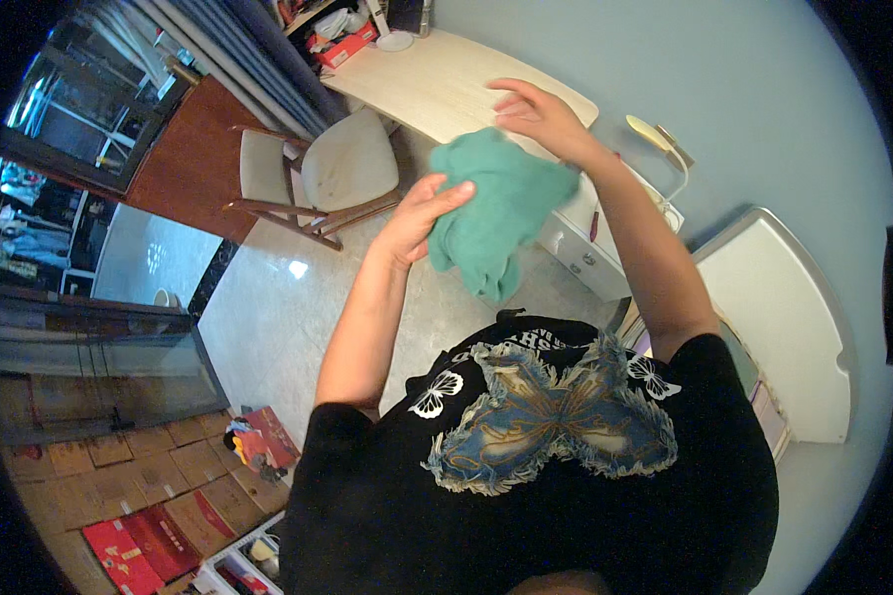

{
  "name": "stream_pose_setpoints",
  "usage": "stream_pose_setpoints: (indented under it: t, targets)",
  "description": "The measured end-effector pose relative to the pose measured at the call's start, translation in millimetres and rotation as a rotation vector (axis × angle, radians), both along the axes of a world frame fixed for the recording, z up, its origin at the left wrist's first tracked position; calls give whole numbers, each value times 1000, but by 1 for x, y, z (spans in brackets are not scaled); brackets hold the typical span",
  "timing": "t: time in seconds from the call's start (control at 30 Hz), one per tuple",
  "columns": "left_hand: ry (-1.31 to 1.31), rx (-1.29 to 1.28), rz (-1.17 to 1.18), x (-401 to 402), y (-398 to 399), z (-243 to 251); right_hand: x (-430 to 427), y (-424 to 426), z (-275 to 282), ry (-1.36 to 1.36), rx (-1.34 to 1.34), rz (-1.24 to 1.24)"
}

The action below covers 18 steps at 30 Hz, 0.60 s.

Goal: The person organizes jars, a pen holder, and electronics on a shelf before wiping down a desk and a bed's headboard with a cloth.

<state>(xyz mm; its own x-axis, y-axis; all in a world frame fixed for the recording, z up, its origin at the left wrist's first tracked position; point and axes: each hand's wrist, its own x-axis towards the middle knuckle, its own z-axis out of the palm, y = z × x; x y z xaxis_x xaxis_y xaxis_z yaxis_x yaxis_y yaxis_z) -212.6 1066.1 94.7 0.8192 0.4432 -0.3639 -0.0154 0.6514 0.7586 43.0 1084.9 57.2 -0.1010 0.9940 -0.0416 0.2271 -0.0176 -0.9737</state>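
A crumpled green cloth [497, 201] hangs in the air in front of my chest, its lower corner bunched. My left hand [426, 216] grips it at the left edge, thumb on top and the fingers hidden behind it. Just beyond the cloth's upper edge, my right hand [530, 111] is raised with its fingers apart and nothing between them. Beneath that hand lies the pale wooden desk top [431, 82].
A grey padded wooden chair [350, 160] stands ahead to the left. A white drawer cabinet [584, 253] carries a lamp [673, 152]. At the right is a white headboard [781, 327]. Cardboard boxes [149, 476] and a red box [145, 547] lie lower left.
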Motion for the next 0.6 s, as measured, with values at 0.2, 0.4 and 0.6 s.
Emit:
stream_pose_setpoints:
  t: [0.2, 0.4, 0.6]
  targets:
    - [-218, -286, 406, -6, -14, -25, -31, -99, -57, 695, -654, -152]
    - [236, -121, 308, -6, -16, -46, -89, -105, -26, 923, -385, -254]
    - [534, 278, 271, -28, -7, -46, -105, -101, -56, 297, -97, -272]
